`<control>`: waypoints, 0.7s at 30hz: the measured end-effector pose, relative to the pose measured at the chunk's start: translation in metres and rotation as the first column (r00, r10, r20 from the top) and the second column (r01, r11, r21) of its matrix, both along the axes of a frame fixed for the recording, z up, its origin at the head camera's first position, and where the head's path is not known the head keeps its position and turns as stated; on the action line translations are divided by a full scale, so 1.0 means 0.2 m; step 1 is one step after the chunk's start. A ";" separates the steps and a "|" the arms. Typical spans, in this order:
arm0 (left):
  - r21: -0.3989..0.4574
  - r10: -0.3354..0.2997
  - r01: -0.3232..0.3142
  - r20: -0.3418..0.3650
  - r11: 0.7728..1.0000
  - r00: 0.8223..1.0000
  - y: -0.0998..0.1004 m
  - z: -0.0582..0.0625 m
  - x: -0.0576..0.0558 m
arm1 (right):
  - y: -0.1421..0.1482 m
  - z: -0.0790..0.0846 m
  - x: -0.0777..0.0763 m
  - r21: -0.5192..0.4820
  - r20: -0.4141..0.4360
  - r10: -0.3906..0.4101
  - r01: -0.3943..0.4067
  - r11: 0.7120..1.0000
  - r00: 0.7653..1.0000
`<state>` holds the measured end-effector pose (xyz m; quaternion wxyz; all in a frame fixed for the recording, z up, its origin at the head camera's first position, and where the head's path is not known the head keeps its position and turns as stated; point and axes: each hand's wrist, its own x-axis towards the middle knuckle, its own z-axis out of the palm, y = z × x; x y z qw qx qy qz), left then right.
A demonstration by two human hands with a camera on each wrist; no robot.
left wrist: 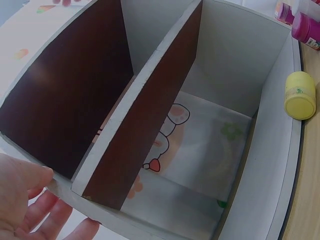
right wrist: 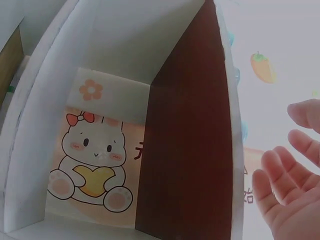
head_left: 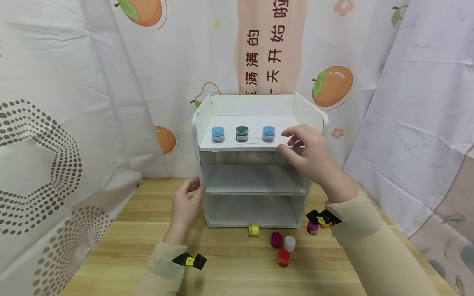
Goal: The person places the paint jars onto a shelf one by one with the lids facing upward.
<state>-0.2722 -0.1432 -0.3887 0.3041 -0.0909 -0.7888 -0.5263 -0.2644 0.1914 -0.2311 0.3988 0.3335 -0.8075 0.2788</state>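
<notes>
A small white shelf unit [head_left: 255, 191] stands on the table. On its top board are three little paint jars: a blue jar [head_left: 218, 135] at left, a dark green jar [head_left: 242, 134] in the middle and another blue jar [head_left: 268, 134] at right. My right hand [head_left: 309, 154] hovers just right of that last jar, fingers loosely bent and apart, nothing between them. My left hand [head_left: 187, 203] rests at the unit's left side panel. In the left wrist view its thumb [left wrist: 35, 172] lies at the panel's front edge, with the other fingers along the outer side.
Before the unit lie a yellow jar [head_left: 253, 230], a dark magenta jar [head_left: 276, 239], a white jar [head_left: 289, 243] and a red jar [head_left: 283, 258]. A purple jar [head_left: 312, 227] sits near the right wrist. Printed curtains [head_left: 185, 49] hang behind and at both sides.
</notes>
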 end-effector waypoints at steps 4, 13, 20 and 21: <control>0.001 -0.002 0.002 -0.002 1.000 1.000 0.00 0.00 0.00 | 0.01 -0.02 0.04 0.000 -0.059 0.049 -0.049 0.999 0.997; -0.011 -0.006 0.006 0.002 1.000 1.000 0.00 0.00 0.00 | 0.05 -0.12 0.10 0.080 -0.020 0.079 -0.077 0.994 0.997; -0.015 0.001 -0.001 0.005 1.000 1.000 0.00 0.00 0.00 | 0.08 -0.23 0.13 0.117 0.083 0.135 -0.144 0.983 0.987; -0.018 0.003 -0.003 0.006 1.000 1.000 0.00 0.00 0.00 | 0.08 -0.24 0.13 0.117 0.101 0.137 -0.149 0.982 0.985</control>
